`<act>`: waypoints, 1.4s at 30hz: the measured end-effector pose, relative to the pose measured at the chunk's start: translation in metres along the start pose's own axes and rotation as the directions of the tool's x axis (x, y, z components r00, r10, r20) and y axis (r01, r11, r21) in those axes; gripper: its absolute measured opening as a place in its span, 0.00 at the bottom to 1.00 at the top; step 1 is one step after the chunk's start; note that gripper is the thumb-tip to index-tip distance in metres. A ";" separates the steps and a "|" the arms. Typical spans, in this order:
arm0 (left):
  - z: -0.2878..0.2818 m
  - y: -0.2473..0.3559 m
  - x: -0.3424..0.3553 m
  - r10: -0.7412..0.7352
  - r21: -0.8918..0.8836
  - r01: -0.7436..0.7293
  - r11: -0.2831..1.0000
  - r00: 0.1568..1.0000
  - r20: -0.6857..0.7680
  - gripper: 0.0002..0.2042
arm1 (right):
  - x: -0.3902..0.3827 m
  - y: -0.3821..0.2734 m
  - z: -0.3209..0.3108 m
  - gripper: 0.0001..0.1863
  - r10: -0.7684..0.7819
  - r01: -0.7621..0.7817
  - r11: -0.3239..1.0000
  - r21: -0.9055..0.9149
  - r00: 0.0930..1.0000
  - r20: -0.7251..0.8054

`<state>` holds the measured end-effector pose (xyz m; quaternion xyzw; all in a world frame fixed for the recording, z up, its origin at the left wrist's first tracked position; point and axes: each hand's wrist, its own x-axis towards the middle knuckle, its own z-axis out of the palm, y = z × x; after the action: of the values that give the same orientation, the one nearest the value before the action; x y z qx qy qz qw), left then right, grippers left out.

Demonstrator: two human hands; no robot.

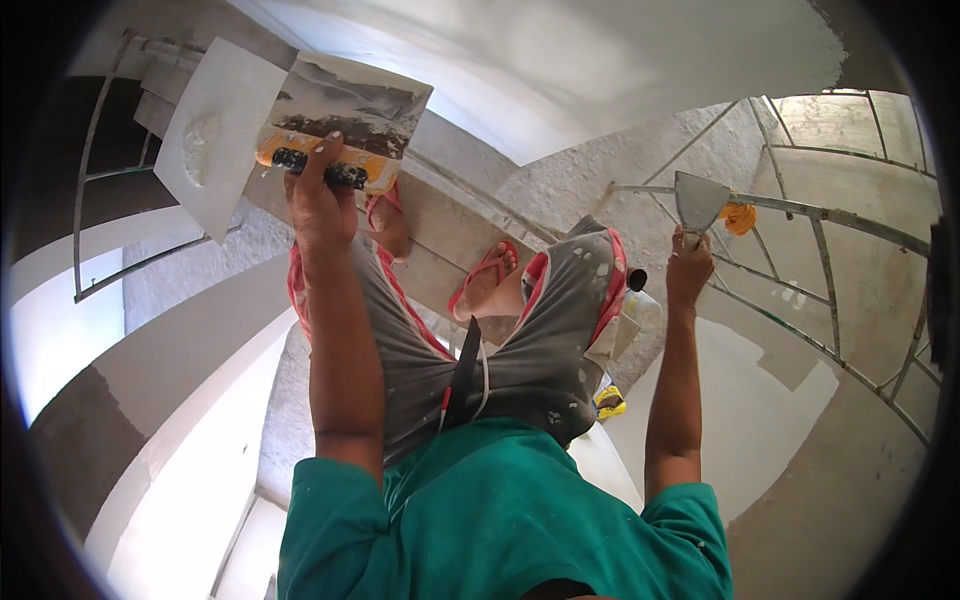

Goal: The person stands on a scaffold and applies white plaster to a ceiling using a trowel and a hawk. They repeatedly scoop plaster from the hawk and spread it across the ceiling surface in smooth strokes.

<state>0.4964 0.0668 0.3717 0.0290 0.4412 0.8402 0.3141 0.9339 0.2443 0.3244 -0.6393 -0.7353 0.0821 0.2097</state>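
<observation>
The left hand (325, 190) clasped a smeared plastering trowel (350, 93) by its handle, upper left, overlapping a pale board (232, 105) in view; the right hand (690, 270) gripped a putty knife (702, 200). Red flip-flops (489, 264) stood on planks (438, 228) — a misstep (both hands being full) might have caused a fall.

Trowel (345, 112) in left hand (320, 203)

The hands (322, 205) (690, 270) partly hide the trowel (345, 97) and scraper (701, 200) handles; trousers (545, 355) partly cover a yellow package (609, 402).

Smeared metal trowel (346, 112), dull metal scraper (701, 201), matt cloth trousers (545, 355)
</observation>
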 end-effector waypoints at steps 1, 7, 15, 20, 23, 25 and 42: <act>-0.002 0.001 0.000 0.002 0.013 -0.003 1.000 1.000 0.014 0.20 | 0.001 -0.013 -0.010 0.18 0.088 -0.097 0.992 0.079 0.990 0.107; -0.004 0.002 -0.002 -0.025 0.039 0.025 0.999 1.000 0.007 0.19 | -0.018 -0.068 -0.047 0.25 0.088 -0.207 0.950 0.235 0.897 0.433; 0.041 -0.013 -0.062 -0.202 0.222 0.203 0.954 0.979 -0.028 0.13 | -0.031 -0.117 -0.056 0.25 -0.222 0.049 0.951 0.307 0.796 0.563; 0.052 -0.023 -0.092 -0.155 0.112 0.149 0.983 0.987 0.051 0.15 | -0.028 -0.155 -0.075 0.32 -0.156 -0.160 0.916 0.368 0.704 0.693; 0.056 -0.024 -0.102 -0.217 0.187 0.208 0.960 0.976 0.028 0.14 | -0.029 -0.153 -0.073 0.34 -0.254 -0.036 0.912 0.408 0.733 0.631; 0.055 -0.023 -0.113 -0.283 0.271 0.284 0.920 0.958 -0.041 0.09 | -0.030 -0.158 -0.076 0.35 -0.218 -0.053 0.928 0.368 0.725 0.654; 0.005 0.007 -0.104 -0.097 0.459 -0.869 0.183 0.449 0.888 0.24 | -0.064 -0.153 -0.052 0.39 -0.411 0.078 0.849 0.522 0.720 0.560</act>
<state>0.5778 0.0094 0.4040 0.6893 0.6111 0.3705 0.1193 0.8226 0.1487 0.4181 -0.3940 -0.7995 0.4432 0.0952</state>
